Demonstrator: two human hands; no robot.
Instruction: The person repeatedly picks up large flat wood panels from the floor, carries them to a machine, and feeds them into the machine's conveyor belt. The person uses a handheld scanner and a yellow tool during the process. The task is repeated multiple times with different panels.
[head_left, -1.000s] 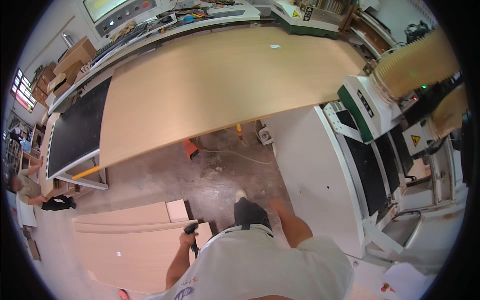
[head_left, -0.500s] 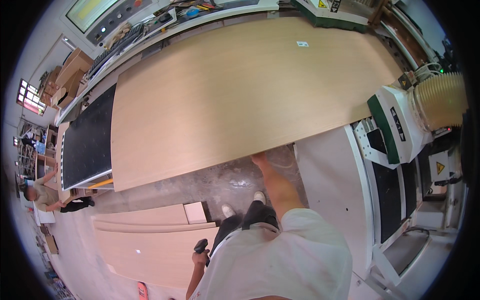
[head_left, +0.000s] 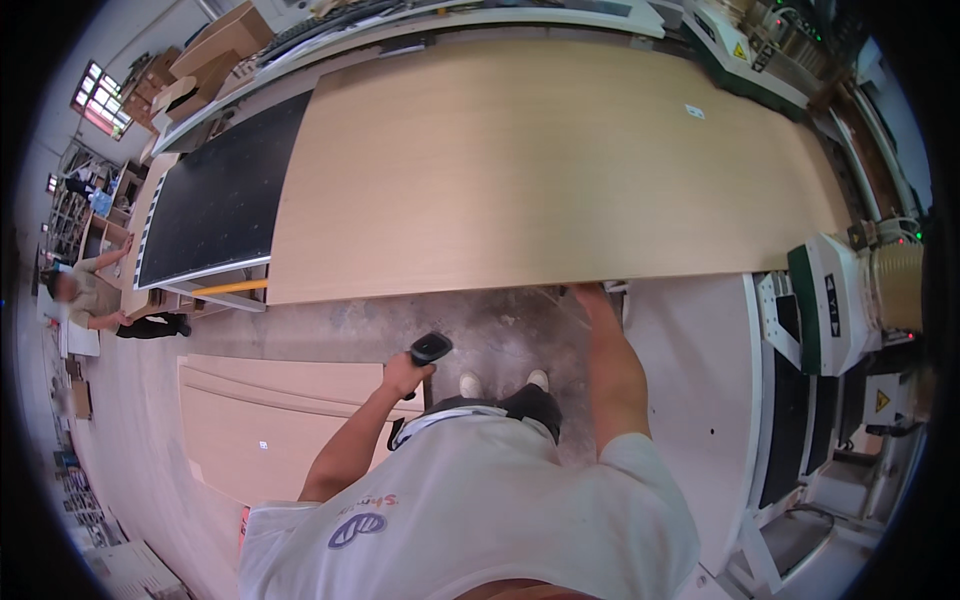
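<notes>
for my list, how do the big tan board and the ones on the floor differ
The large flat tan board lies raised; the flat tan boards lie on the floor. The large board is one sheet; the floor boards several pieces. Both show a pale label.

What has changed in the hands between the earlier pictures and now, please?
The right hand has moved forward to the near edge of the large board; its grip is unclear. The left hand has come forward toward the board, still holding the black handheld device. The floor panels stay put.
</notes>
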